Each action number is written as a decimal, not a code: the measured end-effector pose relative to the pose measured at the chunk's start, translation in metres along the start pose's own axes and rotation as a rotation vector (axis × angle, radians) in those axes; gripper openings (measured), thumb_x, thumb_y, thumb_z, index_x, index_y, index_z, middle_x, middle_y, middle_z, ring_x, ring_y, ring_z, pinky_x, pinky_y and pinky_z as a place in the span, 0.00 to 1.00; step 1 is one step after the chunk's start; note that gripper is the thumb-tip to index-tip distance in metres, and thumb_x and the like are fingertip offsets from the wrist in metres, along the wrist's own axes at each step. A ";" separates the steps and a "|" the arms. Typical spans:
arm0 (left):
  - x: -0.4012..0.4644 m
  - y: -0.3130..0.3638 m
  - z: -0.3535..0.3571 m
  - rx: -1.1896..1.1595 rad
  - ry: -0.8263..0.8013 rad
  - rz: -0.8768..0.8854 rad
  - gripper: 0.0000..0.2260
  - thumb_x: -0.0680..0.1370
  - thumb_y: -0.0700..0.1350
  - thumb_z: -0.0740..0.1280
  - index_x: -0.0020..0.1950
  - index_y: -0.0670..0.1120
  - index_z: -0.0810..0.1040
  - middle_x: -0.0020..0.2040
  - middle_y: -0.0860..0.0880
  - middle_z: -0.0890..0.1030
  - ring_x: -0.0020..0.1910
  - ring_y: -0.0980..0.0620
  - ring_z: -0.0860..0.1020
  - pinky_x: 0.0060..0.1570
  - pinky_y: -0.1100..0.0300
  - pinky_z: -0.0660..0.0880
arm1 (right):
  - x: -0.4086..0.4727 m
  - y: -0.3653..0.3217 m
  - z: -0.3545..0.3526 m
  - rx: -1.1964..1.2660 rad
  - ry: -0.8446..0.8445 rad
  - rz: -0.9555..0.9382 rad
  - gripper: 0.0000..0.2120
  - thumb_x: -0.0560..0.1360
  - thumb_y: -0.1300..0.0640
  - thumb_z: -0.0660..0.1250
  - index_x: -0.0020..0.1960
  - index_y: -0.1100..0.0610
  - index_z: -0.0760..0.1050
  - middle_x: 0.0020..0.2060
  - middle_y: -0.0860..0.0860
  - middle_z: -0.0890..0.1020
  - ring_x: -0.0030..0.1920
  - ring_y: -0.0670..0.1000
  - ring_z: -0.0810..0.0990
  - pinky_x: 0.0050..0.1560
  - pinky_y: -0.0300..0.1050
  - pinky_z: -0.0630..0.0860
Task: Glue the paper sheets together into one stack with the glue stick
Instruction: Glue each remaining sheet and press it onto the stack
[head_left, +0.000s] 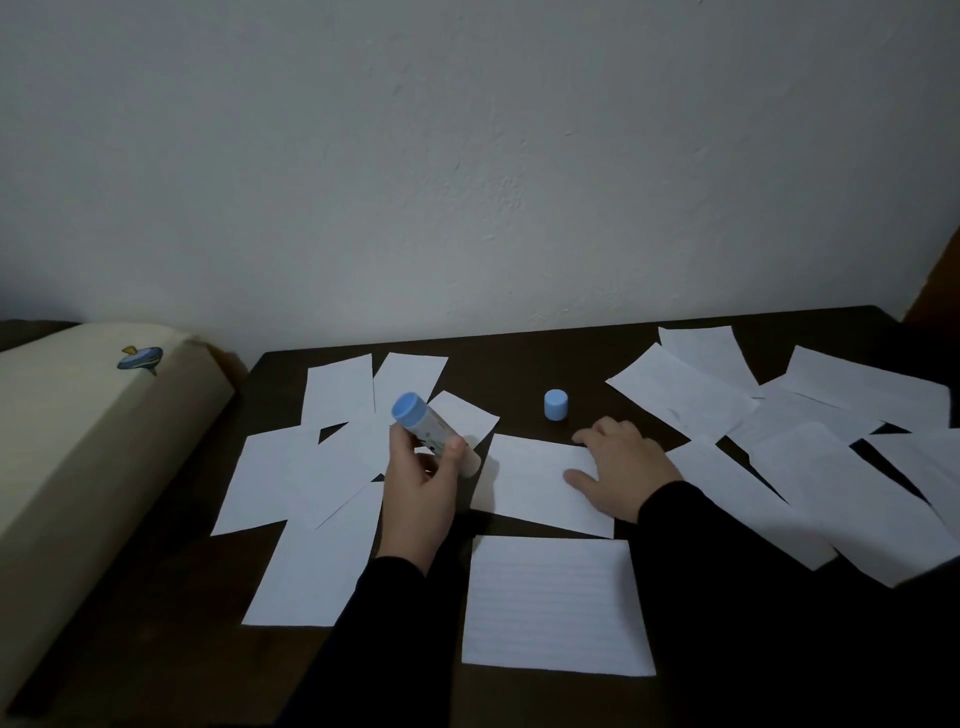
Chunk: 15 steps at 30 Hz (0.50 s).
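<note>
My left hand (423, 486) grips the uncapped glue stick (423, 423), blue base tilted up and away, glue end pointing down toward the left edge of a white sheet (530, 478) in the middle of the dark table (509, 364). On that sheet's right part my right hand (621, 467) rests flat with fingers spread. A lined sheet (556, 605) lies just in front of it. The blue cap (556, 404) stands upright behind the sheet. Several loose sheets lie in a left group (306, 478) and a right group (810, 452).
A cream cushion (88, 441) with a small spinning-top picture lies against the table's left side. A white wall rises directly behind the table. Both my sleeves are black.
</note>
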<state>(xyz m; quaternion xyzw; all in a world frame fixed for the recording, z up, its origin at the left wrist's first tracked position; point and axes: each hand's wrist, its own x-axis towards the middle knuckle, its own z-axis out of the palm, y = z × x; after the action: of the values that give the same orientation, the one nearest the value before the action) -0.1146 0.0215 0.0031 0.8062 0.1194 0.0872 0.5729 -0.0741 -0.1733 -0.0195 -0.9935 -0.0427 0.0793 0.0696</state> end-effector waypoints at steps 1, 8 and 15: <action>0.000 0.001 0.001 0.006 -0.009 0.007 0.23 0.80 0.49 0.64 0.72 0.53 0.60 0.70 0.46 0.69 0.63 0.49 0.70 0.61 0.50 0.72 | 0.006 -0.004 0.001 0.011 -0.029 0.023 0.27 0.78 0.42 0.60 0.74 0.50 0.63 0.67 0.51 0.67 0.66 0.52 0.66 0.64 0.49 0.69; 0.004 0.006 0.005 0.032 -0.019 0.058 0.21 0.79 0.48 0.65 0.70 0.53 0.62 0.68 0.47 0.71 0.57 0.53 0.70 0.56 0.57 0.72 | 0.035 -0.018 -0.008 0.030 -0.211 0.178 0.23 0.75 0.49 0.68 0.68 0.52 0.68 0.60 0.52 0.73 0.58 0.51 0.75 0.62 0.49 0.73; 0.004 0.012 0.004 0.004 -0.042 0.079 0.20 0.79 0.48 0.65 0.69 0.53 0.62 0.67 0.48 0.71 0.59 0.52 0.70 0.55 0.57 0.72 | 0.034 0.004 -0.016 0.066 -0.129 0.187 0.10 0.78 0.45 0.58 0.48 0.50 0.71 0.44 0.48 0.75 0.54 0.50 0.76 0.61 0.49 0.70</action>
<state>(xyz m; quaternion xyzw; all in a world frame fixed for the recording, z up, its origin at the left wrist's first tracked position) -0.1085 0.0155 0.0128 0.8129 0.0755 0.0928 0.5699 -0.0372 -0.1765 -0.0093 -0.9832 0.0485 0.1506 0.0915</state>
